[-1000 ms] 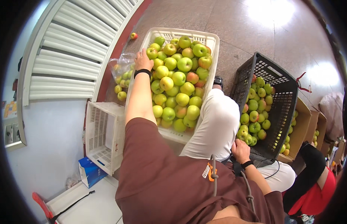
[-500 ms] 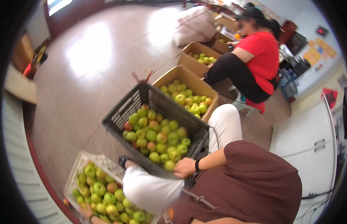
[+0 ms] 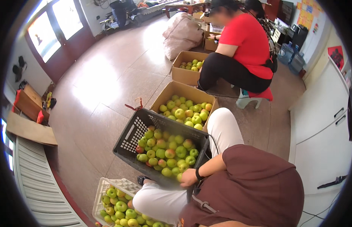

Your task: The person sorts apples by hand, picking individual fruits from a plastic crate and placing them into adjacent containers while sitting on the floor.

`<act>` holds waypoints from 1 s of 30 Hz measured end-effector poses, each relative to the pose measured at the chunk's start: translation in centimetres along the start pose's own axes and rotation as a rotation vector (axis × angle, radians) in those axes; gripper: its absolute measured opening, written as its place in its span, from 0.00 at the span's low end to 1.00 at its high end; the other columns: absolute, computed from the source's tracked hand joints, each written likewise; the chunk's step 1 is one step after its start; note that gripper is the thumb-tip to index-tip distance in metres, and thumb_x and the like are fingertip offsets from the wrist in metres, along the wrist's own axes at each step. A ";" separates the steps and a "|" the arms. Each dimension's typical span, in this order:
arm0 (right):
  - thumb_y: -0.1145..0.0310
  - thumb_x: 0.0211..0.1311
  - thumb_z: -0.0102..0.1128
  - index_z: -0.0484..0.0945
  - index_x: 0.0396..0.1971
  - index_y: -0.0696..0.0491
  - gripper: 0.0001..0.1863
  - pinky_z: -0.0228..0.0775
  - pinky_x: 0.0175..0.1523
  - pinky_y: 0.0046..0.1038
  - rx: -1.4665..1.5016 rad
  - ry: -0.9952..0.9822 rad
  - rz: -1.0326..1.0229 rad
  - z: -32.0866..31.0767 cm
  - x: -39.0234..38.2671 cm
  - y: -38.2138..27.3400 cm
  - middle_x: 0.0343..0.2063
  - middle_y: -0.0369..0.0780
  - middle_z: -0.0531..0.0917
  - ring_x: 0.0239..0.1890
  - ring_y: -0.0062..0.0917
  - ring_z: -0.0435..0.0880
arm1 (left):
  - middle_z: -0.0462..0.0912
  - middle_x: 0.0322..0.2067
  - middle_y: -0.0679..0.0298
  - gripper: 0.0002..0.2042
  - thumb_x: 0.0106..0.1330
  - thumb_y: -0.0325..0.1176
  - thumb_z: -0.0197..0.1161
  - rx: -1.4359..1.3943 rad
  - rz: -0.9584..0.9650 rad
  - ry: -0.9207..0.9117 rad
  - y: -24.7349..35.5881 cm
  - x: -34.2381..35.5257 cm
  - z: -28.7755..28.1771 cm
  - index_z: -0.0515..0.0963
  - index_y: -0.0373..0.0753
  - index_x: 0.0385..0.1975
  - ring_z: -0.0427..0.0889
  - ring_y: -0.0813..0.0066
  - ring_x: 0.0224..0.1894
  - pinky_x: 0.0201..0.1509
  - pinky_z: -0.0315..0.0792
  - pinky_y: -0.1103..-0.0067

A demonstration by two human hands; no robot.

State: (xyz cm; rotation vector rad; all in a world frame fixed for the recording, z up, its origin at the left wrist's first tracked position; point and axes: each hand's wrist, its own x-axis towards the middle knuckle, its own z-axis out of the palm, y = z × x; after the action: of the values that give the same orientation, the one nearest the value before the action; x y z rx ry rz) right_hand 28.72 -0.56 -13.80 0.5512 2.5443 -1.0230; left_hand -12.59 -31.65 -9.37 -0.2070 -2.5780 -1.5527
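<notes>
My right hand (image 3: 188, 178) is at the near edge of a black plastic crate (image 3: 125, 148), its fingers curled down beside a green apple (image 3: 180, 176). Whether they grip the rim, an apple or something else is hidden. The crate holds many green apples, some blushed red. By my left knee is a white plastic crate (image 3: 101, 184) of similar apples (image 3: 121, 206), partly cut off by the lower edge. My left hand is out of the picture.
A cardboard box (image 3: 157, 99) of apples adjoins the black crate's far side. Beyond it is another apple box (image 3: 185, 77), where a person in a red shirt (image 3: 242, 43) sits on a stool (image 3: 247, 100). A large pale sack (image 3: 182, 36) stands behind. White cabinets (image 3: 316, 147) line the right.
The view has swung toward the left and up, showing the doors. My left hand, earlier in the white crate among apples, has left view. My right hand remains at the black crate's near edge.
</notes>
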 end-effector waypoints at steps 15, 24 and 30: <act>0.65 0.52 0.61 0.59 0.57 0.50 0.32 0.69 0.24 0.19 1.374 0.019 -0.295 -11.8 -2.9 -4.6 0.35 0.39 0.75 0.26 0.18 0.76 | 0.70 0.46 0.59 0.20 0.64 0.43 0.54 -0.681 -0.044 -0.976 27.4 -22.3 16.4 0.62 0.39 0.51 0.73 0.69 0.47 0.45 0.70 0.77; 0.51 0.55 0.55 0.73 0.39 0.46 0.17 0.70 0.25 0.24 1.902 -0.113 0.064 -10.8 -4.2 3.6 0.33 0.36 0.80 0.26 0.25 0.79 | 0.77 0.33 0.62 0.18 0.58 0.38 0.61 -0.861 -0.287 -1.134 28.0 -16.2 25.0 0.66 0.42 0.45 0.81 0.69 0.34 0.29 0.78 0.77; 0.58 0.45 0.65 0.71 0.46 0.50 0.26 0.74 0.31 0.30 1.125 0.076 0.237 -10.7 2.0 7.3 0.34 0.40 0.79 0.36 0.32 0.78 | 0.79 0.33 0.65 0.14 0.62 0.46 0.56 -1.076 -0.620 -1.010 25.7 -13.5 26.4 0.73 0.43 0.38 0.80 0.67 0.35 0.29 0.77 0.77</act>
State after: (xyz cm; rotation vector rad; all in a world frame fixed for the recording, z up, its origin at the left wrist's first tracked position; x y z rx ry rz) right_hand 28.64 12.39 -11.67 1.1194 1.6593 -2.2941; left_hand 4.41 2.90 -1.69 -0.3633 -1.9487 -3.7394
